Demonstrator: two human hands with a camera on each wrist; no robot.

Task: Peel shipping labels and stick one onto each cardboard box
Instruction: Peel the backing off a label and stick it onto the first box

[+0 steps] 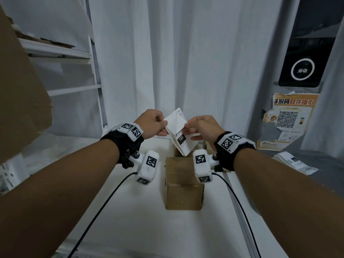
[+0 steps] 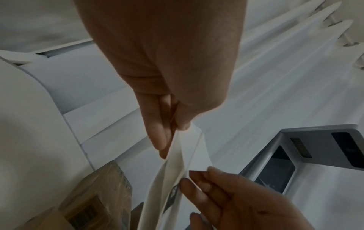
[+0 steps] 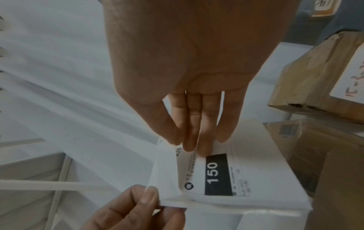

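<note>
Both hands hold a white shipping label (image 1: 179, 135) with a black "150" block, up in the air above a plain cardboard box (image 1: 183, 185) on the white table (image 1: 149, 220). My left hand (image 1: 164, 126) pinches a folded-back white corner layer of the label (image 3: 167, 179). My right hand (image 1: 187, 126) pinches the printed sheet's edge near the "150" block (image 3: 217, 174), thumb against fingers (image 3: 190, 140). In the left wrist view, the two layers of the label (image 2: 187, 155) spread apart between my left fingers (image 2: 157, 133) and my right hand (image 2: 197, 180).
Two more cardboard boxes (image 3: 325, 74) (image 3: 338, 155) stand behind and right of the label. A stack of labels (image 1: 295, 162) lies on the grey surface at right, below a kiosk with a poster (image 1: 290, 116). White shelving (image 1: 74, 86) and a big cardboard sheet (image 1: 20, 90) stand at left.
</note>
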